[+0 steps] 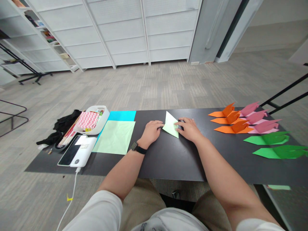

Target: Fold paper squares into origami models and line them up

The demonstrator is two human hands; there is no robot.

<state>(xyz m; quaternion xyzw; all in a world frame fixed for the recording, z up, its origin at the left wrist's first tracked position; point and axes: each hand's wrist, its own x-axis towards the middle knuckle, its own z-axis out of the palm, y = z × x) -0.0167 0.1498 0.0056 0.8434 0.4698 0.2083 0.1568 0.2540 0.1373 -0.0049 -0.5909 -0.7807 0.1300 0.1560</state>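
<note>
A pale green sheet of paper folded into a pointed triangular shape (171,125) lies on the dark table between my hands. My left hand (152,131), with a black watch (138,147) on the wrist, has its fingers stretched out to the paper's left corner. On the other side, my right hand (189,128) touches the right edge with its fingertips, thumb and forefinger apart. Neither hand is closed around the paper. To the left lies a stack of flat pale green paper (115,136), over blue paper (122,115).
Folded paper figures stand at the right: orange (232,127), pink (263,126) and green (279,152). On the left are a white basket (105,117), black cloth (67,121), a phone (72,149) and a white power bank (84,152) with a cable (72,199) hanging off the table's edge.
</note>
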